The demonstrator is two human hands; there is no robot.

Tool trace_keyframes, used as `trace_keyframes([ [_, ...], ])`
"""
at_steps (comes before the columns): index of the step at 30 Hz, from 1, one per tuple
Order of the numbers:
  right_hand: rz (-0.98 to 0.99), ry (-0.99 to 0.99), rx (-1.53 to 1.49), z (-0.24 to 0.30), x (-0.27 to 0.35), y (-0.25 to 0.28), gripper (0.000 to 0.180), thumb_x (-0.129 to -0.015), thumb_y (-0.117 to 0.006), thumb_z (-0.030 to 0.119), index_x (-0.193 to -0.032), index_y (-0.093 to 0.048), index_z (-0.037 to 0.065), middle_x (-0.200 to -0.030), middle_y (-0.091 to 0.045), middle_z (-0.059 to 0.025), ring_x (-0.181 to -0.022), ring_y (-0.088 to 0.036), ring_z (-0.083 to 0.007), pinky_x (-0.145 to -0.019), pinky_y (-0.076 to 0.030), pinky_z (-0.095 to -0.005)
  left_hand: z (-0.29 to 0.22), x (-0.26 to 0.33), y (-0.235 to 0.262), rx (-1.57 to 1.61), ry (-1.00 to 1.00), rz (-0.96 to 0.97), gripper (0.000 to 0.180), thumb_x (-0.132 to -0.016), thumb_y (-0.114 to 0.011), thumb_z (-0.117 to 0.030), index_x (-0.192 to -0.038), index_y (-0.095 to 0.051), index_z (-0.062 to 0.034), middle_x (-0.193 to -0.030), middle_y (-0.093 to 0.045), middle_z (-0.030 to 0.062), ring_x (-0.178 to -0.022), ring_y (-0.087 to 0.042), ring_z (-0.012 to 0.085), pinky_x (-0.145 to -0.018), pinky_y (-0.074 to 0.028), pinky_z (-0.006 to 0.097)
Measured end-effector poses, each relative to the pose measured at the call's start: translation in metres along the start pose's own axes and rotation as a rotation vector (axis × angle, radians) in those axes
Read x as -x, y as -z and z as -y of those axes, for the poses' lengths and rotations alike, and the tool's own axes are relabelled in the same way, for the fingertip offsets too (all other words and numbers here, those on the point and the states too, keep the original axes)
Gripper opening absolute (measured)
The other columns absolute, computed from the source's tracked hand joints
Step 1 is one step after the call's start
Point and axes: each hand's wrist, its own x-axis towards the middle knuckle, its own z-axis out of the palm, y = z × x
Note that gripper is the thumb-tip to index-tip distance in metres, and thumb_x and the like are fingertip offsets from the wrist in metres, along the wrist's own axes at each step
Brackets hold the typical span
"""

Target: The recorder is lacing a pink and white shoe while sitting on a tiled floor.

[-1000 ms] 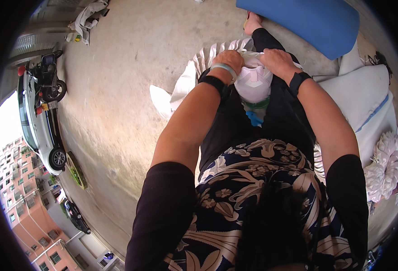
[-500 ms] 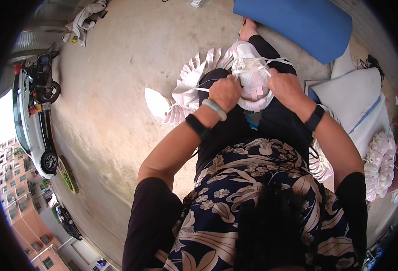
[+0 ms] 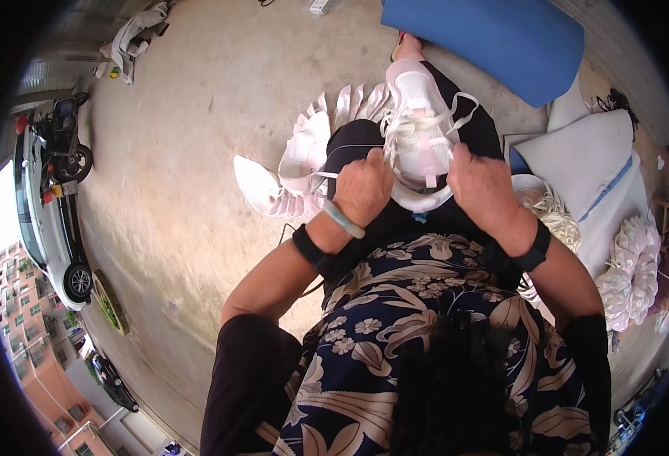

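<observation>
On my lap lies a white and pink sneaker upper (image 3: 419,148), its toe pointing away from me and its collar toward my waist. White shoelaces (image 3: 465,106) cross its front, with one loose loop standing out on the right. My left hand (image 3: 359,186) is closed at the left side of the eyelets, a lace running into its fingers. Closed likewise on the right side, my right hand (image 3: 486,190) pinches a lace near the eyelets. The fingertips of both hands are partly hidden.
A fanned row of white and pink shoe parts (image 3: 257,185) curves beside my left knee. Coiled cream laces (image 3: 558,220) and bundled white-pink pieces (image 3: 629,270) lie to my right. Grey sheets (image 3: 585,156) and a blue sheet (image 3: 494,45) are ahead. A motorcycle (image 3: 68,156) and white car (image 3: 57,251) stand far left.
Both hands and the upper have come closer to my body. The upper is straighter, and a lace loop now sticks out on its right. The view has shifted slightly.
</observation>
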Motion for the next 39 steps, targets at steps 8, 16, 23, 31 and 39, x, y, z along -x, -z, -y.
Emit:
trace_keyframes([
  [8, 0.106, -0.086, -0.022, -0.018, 0.004, -0.036, 0.013, -0.077, -0.05, 0.013, -0.081, -0.049, 0.0, -0.055, -0.058, -0.0135, -0.051, -0.06, -0.0277, -0.048, -0.049, -0.037, 0.005, 0.002, -0.033, 0.053, 0.075, 0.056, 0.016, -0.078, -0.05, -0.011, -0.083, -0.043, 0.0024, -0.056, -0.053, 0.023, -0.056, -0.055, 0.0407, -0.052, -0.045, 0.049],
  [16, 0.297, -0.192, -0.094, -0.039, -0.008, -0.063, 0.019, -0.078, -0.045, 0.01, -0.088, -0.05, -0.005, -0.07, -0.061, -0.0233, -0.07, -0.062, -0.0355, -0.065, -0.05, -0.0431, 0.009, -0.019, -0.05, -0.046, 0.203, 0.12, 0.026, -0.076, -0.048, -0.015, -0.092, -0.046, 0.0062, -0.064, -0.057, 0.0252, -0.063, -0.058, 0.0405, -0.06, -0.048, 0.047],
  [23, 0.296, -0.297, -0.187, -0.039, -0.002, -0.075, 0.019, -0.077, -0.045, 0.012, -0.081, -0.054, -0.004, -0.07, -0.06, -0.0252, -0.071, -0.061, -0.0375, -0.066, -0.049, -0.0451, 0.017, -0.038, -0.05, -0.012, 0.308, 0.256, 0.026, -0.077, -0.044, -0.018, -0.077, -0.054, 0.006, -0.073, -0.058, 0.0291, -0.071, -0.058, 0.0438, -0.069, -0.047, 0.05],
  [31, 0.17, -0.134, -0.241, -0.037, 0.023, -0.066, 0.029, -0.08, -0.047, 0.018, -0.098, -0.049, -0.005, -0.061, -0.058, -0.0196, -0.057, -0.059, -0.0349, -0.053, -0.047, -0.0439, 0.008, -0.006, -0.047, -0.033, 0.191, 0.239, 0.018, -0.077, -0.045, -0.007, -0.085, -0.046, 0.0082, -0.063, -0.056, 0.0282, -0.061, -0.058, 0.0425, -0.06, -0.048, 0.05],
  [39, 0.15, -0.105, -0.237, -0.044, 0.006, -0.078, 0.022, -0.078, -0.051, 0.021, -0.078, -0.051, -0.001, -0.063, -0.06, -0.0186, -0.06, -0.061, -0.0327, -0.057, -0.048, -0.042, 0.01, -0.027, -0.056, -0.028, 0.32, 0.391, 0.022, -0.077, -0.045, -0.01, -0.09, -0.045, 0.0082, -0.07, -0.058, 0.0289, -0.069, -0.059, 0.0437, -0.067, -0.048, 0.05],
])
